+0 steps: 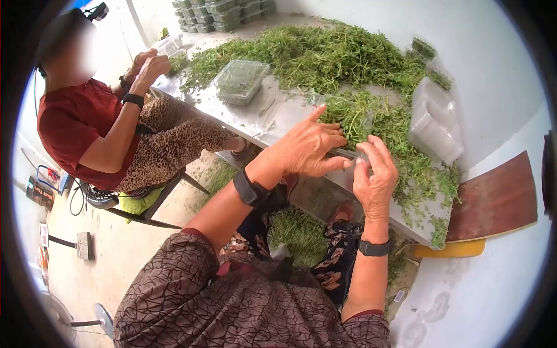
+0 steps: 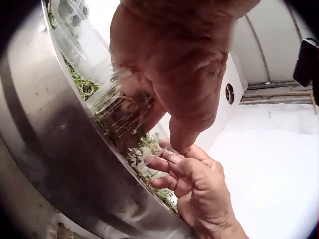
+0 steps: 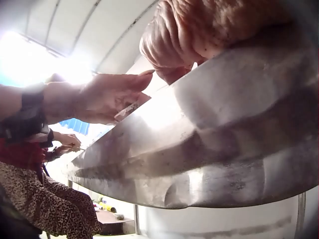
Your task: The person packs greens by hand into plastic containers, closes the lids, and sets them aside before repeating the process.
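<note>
A clear plastic box [image 2: 124, 112] with green sprigs about it lies at the table's near edge, largely hidden by both hands. My left hand [image 1: 310, 145] reaches across it and holds it, index finger stretched out, thumb along the near side. In the left wrist view, its other fingers show behind the clear plastic. My right hand [image 1: 377, 177] pinches the box's right end between thumb and fingers, close to the left thumb. Loose leafy greens [image 1: 342, 55] spread over the table [image 1: 264, 124] just beyond the hands.
A lidded clear box [image 1: 241, 81] of greens stands left of my hands. Nested clear boxes [image 1: 435, 119] lean at the right, by the wall. Filled boxes [image 1: 223, 14] are stacked at the back. Another person [image 1: 87, 122] sits at the left. A reddish-brown board [image 1: 496, 197] borders the table's right end.
</note>
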A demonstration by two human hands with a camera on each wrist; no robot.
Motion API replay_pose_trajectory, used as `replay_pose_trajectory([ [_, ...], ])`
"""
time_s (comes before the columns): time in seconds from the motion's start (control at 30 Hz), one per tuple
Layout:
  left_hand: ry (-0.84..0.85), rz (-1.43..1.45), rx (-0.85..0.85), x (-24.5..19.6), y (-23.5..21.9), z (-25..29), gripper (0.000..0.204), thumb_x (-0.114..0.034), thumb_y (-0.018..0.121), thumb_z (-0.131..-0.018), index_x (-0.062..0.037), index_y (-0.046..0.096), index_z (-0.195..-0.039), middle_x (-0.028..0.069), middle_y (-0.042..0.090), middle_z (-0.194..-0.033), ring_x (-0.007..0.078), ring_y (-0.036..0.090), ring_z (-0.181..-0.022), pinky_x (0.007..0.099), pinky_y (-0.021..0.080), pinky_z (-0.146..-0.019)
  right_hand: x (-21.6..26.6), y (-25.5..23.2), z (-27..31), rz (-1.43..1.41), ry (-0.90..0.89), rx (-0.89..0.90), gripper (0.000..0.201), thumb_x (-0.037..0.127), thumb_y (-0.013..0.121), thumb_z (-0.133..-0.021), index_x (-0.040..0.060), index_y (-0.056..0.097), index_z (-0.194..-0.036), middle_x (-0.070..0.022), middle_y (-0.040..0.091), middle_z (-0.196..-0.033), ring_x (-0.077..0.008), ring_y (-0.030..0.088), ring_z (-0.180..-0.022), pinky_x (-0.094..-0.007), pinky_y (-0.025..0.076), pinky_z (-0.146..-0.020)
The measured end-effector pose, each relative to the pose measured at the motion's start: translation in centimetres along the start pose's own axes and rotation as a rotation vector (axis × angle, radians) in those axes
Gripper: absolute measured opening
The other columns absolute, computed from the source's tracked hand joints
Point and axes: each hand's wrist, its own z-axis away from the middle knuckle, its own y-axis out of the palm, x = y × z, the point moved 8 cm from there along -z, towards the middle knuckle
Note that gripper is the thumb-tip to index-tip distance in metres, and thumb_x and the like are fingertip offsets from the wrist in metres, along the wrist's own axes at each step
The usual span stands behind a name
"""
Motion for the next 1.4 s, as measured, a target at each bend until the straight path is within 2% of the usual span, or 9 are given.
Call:
replay_pose_trajectory([
  [0.27,0.021,0.117,0.054,0.8,-0.2,-0.1,0.057,-0.052,0.052,-0.086,-0.0014,0.063,-0.109,0.0225,0.059,-0.115,0.0341,0.052,-0.116,0.0536,0.011,-0.112,-0.2,0.0,0.0,-0.072,0.036,-0.016,0.025,-0.004,0.059,-0.073,0.0039,0.065,-0.096,-0.0178,0.061,-0.111,-0.0226,0.066,-0.068,-0.0314,0.052,-0.059],
  [0.37,0.06,0.178,-0.058,0.4,-1.8,0.5,0.056,-0.051,0.048,-0.088,-0.0035,0.061,-0.115,0.0206,0.055,-0.124,0.0325,0.046,-0.123,0.0527,0.009,-0.113,0.0,-0.3,0.0,-0.048,0.022,-0.021,0.025,-0.004,0.059,-0.073,0.0041,0.065,-0.097,-0.0175,0.061,-0.112,-0.0223,0.066,-0.069,-0.0304,0.052,-0.059],
  [0.53,-0.159,0.133,-0.332,2.9,-4.0,1.7,0.057,-0.05,0.032,-0.095,-0.0079,0.05,-0.13,0.0152,0.041,-0.139,0.028,0.03,-0.135,0.0457,0.008,-0.115,-0.2,-0.1,0.0,-0.054,0.031,-0.01,0.025,-0.004,0.059,-0.073,0.0048,0.065,-0.097,-0.017,0.062,-0.112,-0.0217,0.066,-0.07,-0.0296,0.052,-0.06],
  [0.67,-0.129,0.119,-0.167,2.5,-1.9,1.2,0.058,-0.046,0.027,-0.097,-0.0031,0.047,-0.131,0.0165,0.04,-0.14,0.0277,0.028,-0.135,0.0447,0.008,-0.115,-0.5,0.1,0.0,-0.067,0.07,0.011,0.025,-0.003,0.058,-0.074,0.005,0.064,-0.097,-0.0168,0.061,-0.112,-0.0217,0.066,-0.072,-0.0293,0.053,-0.061],
  [0.93,-0.082,-0.257,0.184,0.3,0.9,-1.1,0.049,-0.033,0.028,-0.099,0.0011,0.062,-0.104,0.0206,0.059,-0.114,0.0347,0.049,-0.117,0.0496,0.015,-0.112,-0.7,0.2,0.1,-0.069,0.079,0.022,0.026,-0.003,0.058,-0.075,0.0048,0.064,-0.098,-0.0166,0.061,-0.113,-0.0203,0.066,-0.07,-0.0295,0.053,-0.061],
  [1.13,-0.052,-0.023,-0.027,0.6,-1.0,-0.5,0.048,-0.033,0.027,-0.099,-0.0014,0.063,-0.105,0.0206,0.058,-0.116,0.0336,0.048,-0.12,0.0496,0.013,-0.113,-0.8,0.1,0.2,-0.092,0.079,0.007,0.026,-0.003,0.058,-0.075,0.0042,0.064,-0.099,-0.0169,0.061,-0.114,-0.0201,0.066,-0.069,-0.0293,0.053,-0.06],
  [1.2,-0.112,0.031,0.036,0.7,-1.6,-0.7,0.049,-0.034,0.027,-0.099,-0.0007,0.062,-0.109,0.0196,0.056,-0.12,0.0332,0.044,-0.124,0.0491,0.011,-0.113,-0.9,0.1,0.1,-0.104,0.081,0.006,0.025,-0.003,0.058,-0.075,0.0038,0.064,-0.099,-0.017,0.061,-0.114,-0.0202,0.066,-0.069,-0.0293,0.053,-0.06],
  [1.27,-0.065,0.0,-0.185,-0.2,-3.7,-0.8,0.052,-0.037,0.026,-0.099,-0.0003,0.059,-0.115,0.0185,0.054,-0.126,0.0332,0.04,-0.127,0.0486,0.01,-0.114,-0.7,0.0,0.1,-0.048,0.044,-0.002,0.026,-0.004,0.059,-0.075,0.0033,0.064,-0.099,-0.0174,0.061,-0.114,-0.0207,0.066,-0.069,-0.03,0.053,-0.061],
  [1.4,0.033,-0.071,-0.131,-0.2,-0.6,-2.0,0.058,-0.043,0.022,-0.099,-0.0015,0.051,-0.127,0.0166,0.041,-0.139,0.0309,0.029,-0.134,0.047,0.009,-0.114,-0.2,-0.1,-0.1,-0.011,0.003,-0.005,0.026,-0.004,0.058,-0.075,0.0028,0.065,-0.099,-0.0177,0.061,-0.114,-0.0216,0.066,-0.07,-0.0307,0.053,-0.062],
])
